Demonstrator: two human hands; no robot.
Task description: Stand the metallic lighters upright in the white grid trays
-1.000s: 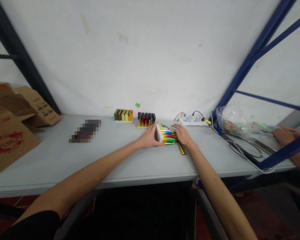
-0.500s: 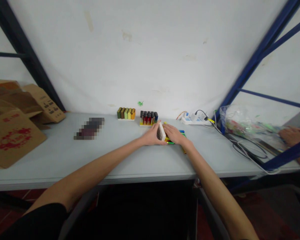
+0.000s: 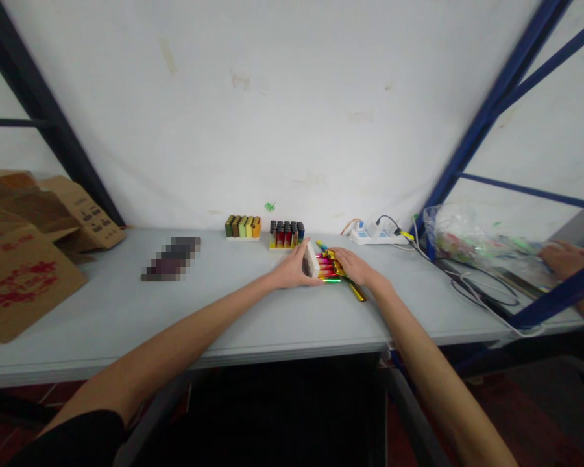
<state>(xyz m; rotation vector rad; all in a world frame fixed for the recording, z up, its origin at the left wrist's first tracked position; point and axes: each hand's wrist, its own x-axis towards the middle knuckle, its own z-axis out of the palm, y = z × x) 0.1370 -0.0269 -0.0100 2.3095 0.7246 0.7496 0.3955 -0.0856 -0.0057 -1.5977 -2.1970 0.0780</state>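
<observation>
My left hand grips a white tray tipped on its side, its base facing left. Shiny red and pink lighters lie in a row at the tray's right side, with a green one at the near edge. My right hand rests over gold and yellow lighters just to the right; its fingertips are partly hidden among them. Behind my left hand stands a tray of dark-topped red and blue lighters. Farther left is a tray of green, yellow and orange lighters.
Cardboard boxes stand at the far left, with a blurred dark object nearer the middle. A power strip with cables lies at the wall. Beyond the blue frame, another person's hands are near plastic bags.
My right hand has moved right, away from the tray, uncovering the red and pink lighters. My left hand still grips the tilted tray. The view has shifted slightly.
</observation>
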